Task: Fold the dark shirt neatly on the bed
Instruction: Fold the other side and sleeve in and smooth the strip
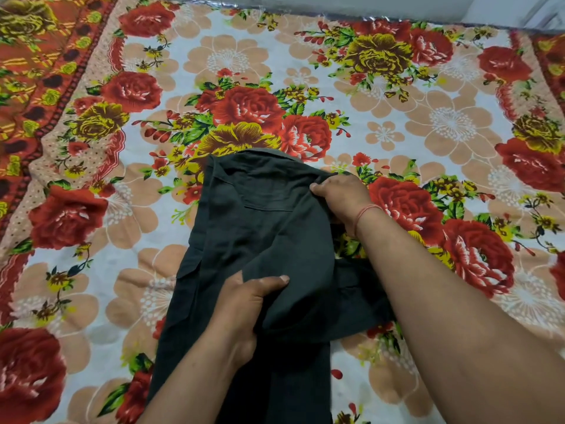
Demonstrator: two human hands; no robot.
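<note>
Both forearms reach forward over the shirt [260, 228]. The left hand [244, 304] pinches a fold at its middle; the right hand [339, 194] grips its right edge near the collar. The shirt lies mid-bed on a floral sheet [397, 117]; beyond it, a pale wall [367, 4].

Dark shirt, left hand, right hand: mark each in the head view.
dark shirt [263, 215]: head view, on the flat chest panel just below the pocket seam.
left hand [244, 307]: head view, back of the hand, gripping a fabric fold.
right hand [342, 194]: head view, on the knuckles, pinching the shirt's right edge.
</note>
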